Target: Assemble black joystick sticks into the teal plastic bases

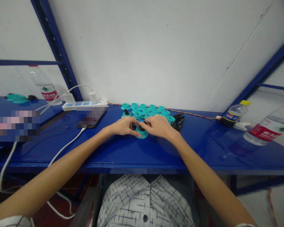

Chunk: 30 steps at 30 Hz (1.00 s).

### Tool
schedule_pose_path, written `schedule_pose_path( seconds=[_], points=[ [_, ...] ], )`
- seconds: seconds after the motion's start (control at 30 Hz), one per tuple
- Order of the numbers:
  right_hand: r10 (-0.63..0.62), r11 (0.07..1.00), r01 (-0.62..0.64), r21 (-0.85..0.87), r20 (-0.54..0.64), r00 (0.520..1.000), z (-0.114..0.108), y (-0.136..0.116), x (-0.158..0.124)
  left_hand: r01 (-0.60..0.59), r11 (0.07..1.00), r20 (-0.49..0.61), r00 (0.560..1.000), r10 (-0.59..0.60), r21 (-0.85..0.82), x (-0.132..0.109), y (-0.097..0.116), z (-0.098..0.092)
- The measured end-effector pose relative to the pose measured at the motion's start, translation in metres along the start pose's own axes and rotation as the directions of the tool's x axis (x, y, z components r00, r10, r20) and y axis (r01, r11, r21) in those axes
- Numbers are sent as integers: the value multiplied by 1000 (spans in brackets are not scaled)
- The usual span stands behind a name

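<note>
Close to the table's middle, my left hand (123, 126) curves its thumb and fingers around a teal round flanged plastic part (142, 134). My right hand (159, 125) meets it from the other side, fingers closed on a small black piece (141, 126) at the top of that part. Much of the black piece is hidden by the fingers. Just behind my hands stand several similar teal parts (152, 107) in a cluster. One at the left has a black piece (126, 112) sticking up from it. Beside my right hand lies a pile of black pieces (178, 122).
On the blue table (137, 154), a phone (92, 117) and a white power strip (85, 104) with cables lie at left. A Pepsi bottle (234, 114) and a large water bottle (266, 127) stand at right. A white wall (156, 56) rises behind.
</note>
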State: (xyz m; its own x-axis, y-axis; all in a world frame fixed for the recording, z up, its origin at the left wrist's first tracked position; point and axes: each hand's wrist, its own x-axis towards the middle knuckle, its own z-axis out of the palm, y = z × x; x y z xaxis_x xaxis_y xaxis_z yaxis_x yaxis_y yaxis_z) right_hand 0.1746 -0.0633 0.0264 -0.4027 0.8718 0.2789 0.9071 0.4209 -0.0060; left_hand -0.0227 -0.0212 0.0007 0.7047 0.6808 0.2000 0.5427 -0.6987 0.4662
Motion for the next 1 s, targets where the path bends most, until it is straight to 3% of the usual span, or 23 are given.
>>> schedule_pose_path(
  seconds=[0.23, 0.4, 0.5, 0.63, 1.0],
  points=[
    [-7, 999, 8, 54, -17, 1000, 2, 1, 2, 20, 1000, -4, 1000, -20, 1, 0, -1, 1],
    [32, 989, -16, 147, -107, 994, -3, 9, -1, -11, 1000, 4, 1000, 10, 24, 0, 1, -1],
    [-49, 952, 91, 292, -149, 988, -6, 16, -2, 6, 1000, -2, 1000, -6, 20, 0, 2, -1],
    [-210, 860, 231, 456, -98, 973, -4, 18, -1, 0, 1000, 0, 1000, 0, 3, 0, 1, 0],
    [-150, 928, 159, 338, -55, 987, 2, 1, 4, 1, 1000, -20, 1000, -2, -16, 1, -3, 3]
  ],
)
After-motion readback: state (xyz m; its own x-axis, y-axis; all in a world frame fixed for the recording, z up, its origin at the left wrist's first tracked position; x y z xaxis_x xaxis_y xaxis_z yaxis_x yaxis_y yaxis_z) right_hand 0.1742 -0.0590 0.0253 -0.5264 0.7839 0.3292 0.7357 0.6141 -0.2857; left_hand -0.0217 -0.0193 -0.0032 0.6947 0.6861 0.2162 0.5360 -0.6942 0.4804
